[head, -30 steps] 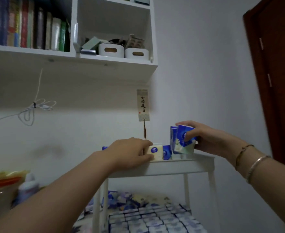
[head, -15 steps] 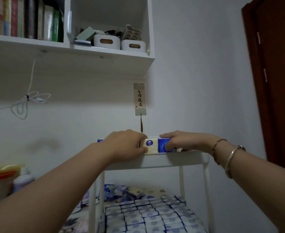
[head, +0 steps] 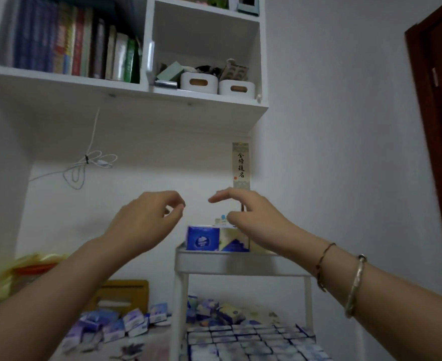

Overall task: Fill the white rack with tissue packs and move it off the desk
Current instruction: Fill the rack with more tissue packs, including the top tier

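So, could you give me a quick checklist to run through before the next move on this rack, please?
1. Left hand free: ok, loosely curled, holds nothing.
2. Right hand free: ok, open above the packs.
3. Top tray of the white rack stocked: ok, a blue pack and a cream pack stand at its front; whether it is full, cannot tell.
4. Lower tier filled: ok, rows of packs cover it.
5. Loose packs remaining on the desk: not ok.
6. Rack off the desk: cannot tell.
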`<state>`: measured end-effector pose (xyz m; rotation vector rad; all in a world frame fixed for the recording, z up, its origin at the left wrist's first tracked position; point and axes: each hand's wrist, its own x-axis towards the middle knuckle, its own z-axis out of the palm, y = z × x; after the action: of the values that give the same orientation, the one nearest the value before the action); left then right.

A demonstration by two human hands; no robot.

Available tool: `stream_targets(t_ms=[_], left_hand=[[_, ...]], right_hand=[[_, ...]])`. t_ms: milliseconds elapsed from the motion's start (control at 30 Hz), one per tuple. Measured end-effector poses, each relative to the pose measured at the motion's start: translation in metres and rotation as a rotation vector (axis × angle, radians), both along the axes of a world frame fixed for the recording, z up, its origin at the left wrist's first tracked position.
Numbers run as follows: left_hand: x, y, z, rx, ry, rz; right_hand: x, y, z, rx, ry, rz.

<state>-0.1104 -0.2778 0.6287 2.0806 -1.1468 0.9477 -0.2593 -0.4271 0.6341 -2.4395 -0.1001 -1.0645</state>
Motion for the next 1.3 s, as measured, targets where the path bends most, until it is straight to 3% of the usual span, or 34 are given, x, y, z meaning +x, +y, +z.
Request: stream_targets(t_ms=[200, 433, 733, 1000, 1300], left_hand=[[0.061, 0.074, -0.048, -0.196, 0.173, 0.106], [0.149, 0.121, -0.162, -0.132, 0.332, 0.222], [0.226, 0.127, -0.263, -0.077, 0.517, 0.447], [0.270, 0.165, -0.274, -0.481, 0.727, 0.528], [0.291, 0.182, -0.273, -0.862, 0.941, 0.472]], right_hand=[[0.074, 0.077, -0.028, -0.074, 0.018, 0.111], [0.187, 0.132, -0.111, 0.070, 0.193, 0.213], [0.320, 0.143, -0.220, 0.208, 0.382, 0.088], [0.428, 0.155, -0.259, -0.020, 0.431, 0.170], [0.503, 0.200, -0.268, -0.068, 0.406, 0.288]])
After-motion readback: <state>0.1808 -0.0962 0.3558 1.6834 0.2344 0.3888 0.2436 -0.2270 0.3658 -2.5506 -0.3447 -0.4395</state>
